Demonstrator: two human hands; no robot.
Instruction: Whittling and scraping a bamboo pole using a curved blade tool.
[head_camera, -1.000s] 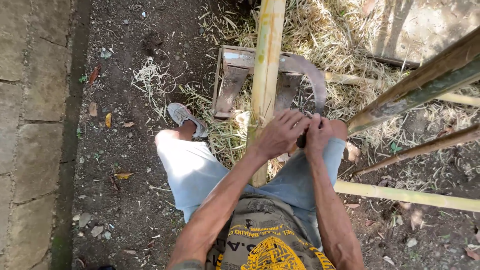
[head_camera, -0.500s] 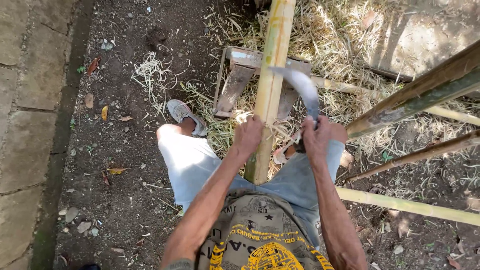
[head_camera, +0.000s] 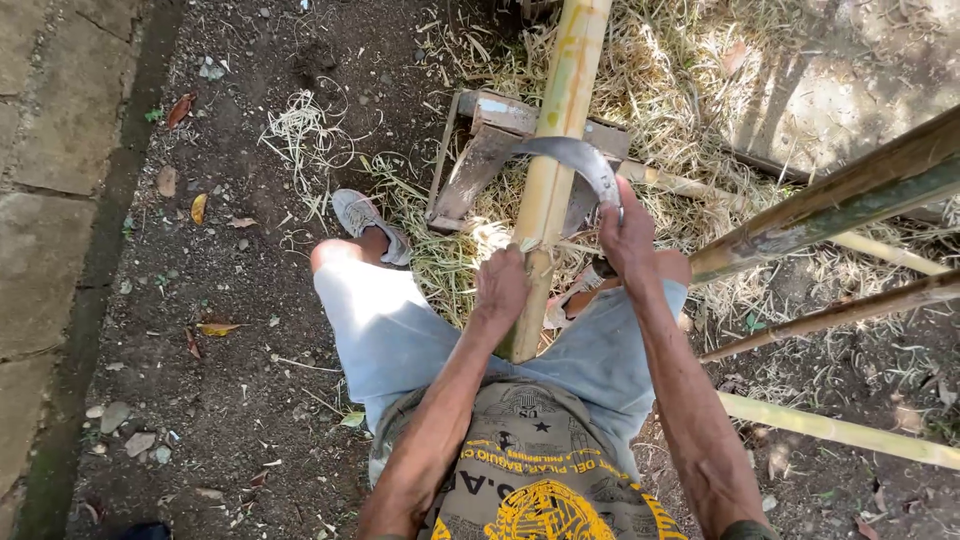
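A long yellow-green bamboo pole (head_camera: 560, 130) runs from my lap up and away over a low wooden stand (head_camera: 480, 160). My left hand (head_camera: 500, 285) grips the pole near its lower end. My right hand (head_camera: 628, 232) is closed around the handle of a curved metal blade (head_camera: 575, 158), and the blade lies across the pole above my left hand. I sit with my legs on either side of the pole, in light blue shorts (head_camera: 400, 330).
Several other bamboo poles (head_camera: 830, 210) slant in from the right, one pale pole (head_camera: 830, 430) low on the right. Dry straw and bamboo shavings (head_camera: 300, 130) litter the dirt. A grey sandal (head_camera: 365, 220) is on my left foot. A stone kerb (head_camera: 50, 200) borders the left.
My hands were together on the pole; they have come apart. The right hand has pushed the curved blade up along the pole, and the left hand holds the pole lower down.
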